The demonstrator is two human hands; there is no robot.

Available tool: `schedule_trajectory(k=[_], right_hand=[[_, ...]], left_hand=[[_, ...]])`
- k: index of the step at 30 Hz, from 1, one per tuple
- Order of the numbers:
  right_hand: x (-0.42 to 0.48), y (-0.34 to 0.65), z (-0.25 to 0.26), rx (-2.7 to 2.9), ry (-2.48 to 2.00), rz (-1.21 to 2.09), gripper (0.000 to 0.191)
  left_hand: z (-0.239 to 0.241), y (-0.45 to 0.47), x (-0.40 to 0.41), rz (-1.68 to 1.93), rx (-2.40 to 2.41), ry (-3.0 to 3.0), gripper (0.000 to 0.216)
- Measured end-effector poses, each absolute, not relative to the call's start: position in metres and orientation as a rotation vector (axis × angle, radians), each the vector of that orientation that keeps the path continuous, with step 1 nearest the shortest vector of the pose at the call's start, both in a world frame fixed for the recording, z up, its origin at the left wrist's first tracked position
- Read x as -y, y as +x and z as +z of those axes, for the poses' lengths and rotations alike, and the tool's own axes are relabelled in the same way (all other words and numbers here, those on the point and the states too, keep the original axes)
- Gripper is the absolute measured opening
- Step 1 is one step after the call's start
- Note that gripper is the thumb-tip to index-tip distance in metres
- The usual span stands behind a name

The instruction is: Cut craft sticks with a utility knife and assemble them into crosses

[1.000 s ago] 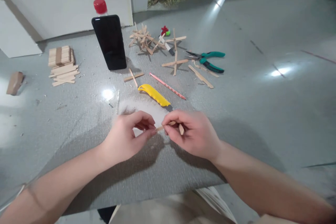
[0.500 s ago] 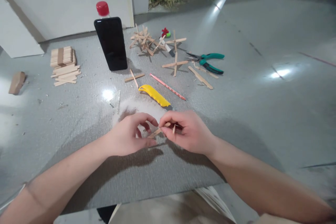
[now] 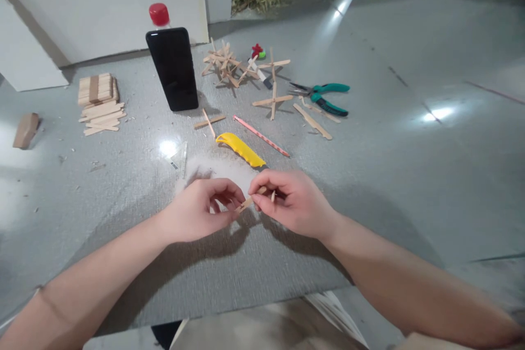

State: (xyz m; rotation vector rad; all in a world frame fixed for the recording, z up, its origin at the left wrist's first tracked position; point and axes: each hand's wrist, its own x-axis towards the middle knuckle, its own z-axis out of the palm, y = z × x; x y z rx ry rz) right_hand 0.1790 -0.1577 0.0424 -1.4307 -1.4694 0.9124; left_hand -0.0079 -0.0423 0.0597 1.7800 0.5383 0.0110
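My right hand point(image 3: 289, 199) pinches a wooden craft stick point(image 3: 246, 204) between thumb and fingers. The tip of a second piece of wood point(image 3: 273, 196) pokes out from the same hand; its join to the stick is hidden. On the stick's left end, the thumb and fingertips of my left hand point(image 3: 211, 209) are closed. Just beyond both hands lies a yellow-handled cutter point(image 3: 241, 149), and a pink pencil point(image 3: 261, 135) rests behind it. Two crossed sticks point(image 3: 210, 121) touch or nearly touch the cutter's left end.
A black phone point(image 3: 174, 71) leans against a red-capped bottle point(image 3: 159, 14). Stacked craft sticks point(image 3: 98, 89) lie at left. Behind are joined stick crosses point(image 3: 225, 63), a marker-like tube point(image 3: 260, 73) and teal pliers point(image 3: 324, 97). A clear set square point(image 3: 180, 157) lies left of the hands.
My left fingers have closed onto the stick's left end, where they were spread around it before. The stick has risen slightly from the table. My right hand keeps its pinch.
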Motion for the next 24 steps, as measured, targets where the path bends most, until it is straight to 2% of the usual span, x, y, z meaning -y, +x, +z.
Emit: schedule_trajectory(k=[12,24], right_hand=[[0.161,0.175,0.04,1.577,-1.423,0.795,0.01],[0.162,0.175,0.041,1.557,-1.426,0.835,0.01]], left_hand=[[0.059,-0.014,0.051,0.197,-0.557,1.948,0.01],[0.061,-0.014,0.05,0.22,-0.475,1.913,0.031]])
